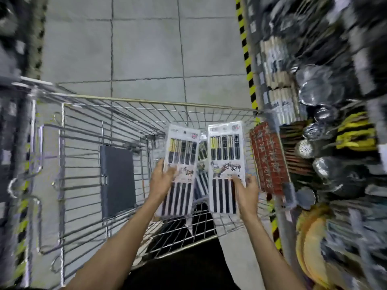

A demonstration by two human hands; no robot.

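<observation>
Chopstick pack (180, 164) is gripped by the left hand (161, 182) mid-frame, second pack (226, 155) just beside it gripped by the right hand (248, 190), both over a wire cart (146, 100) on grey tiled floor (146, 49), shelf (314, 91) along the right edge

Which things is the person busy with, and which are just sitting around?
Busy with: left hand; right hand; left white flat pack of black chopsticks; right white flat pack of black chopsticks; silver wire shopping cart.
Sitting around: red printed packs on the shelf; shiny metal strainers; yellow-and-black striped floor tape.
</observation>
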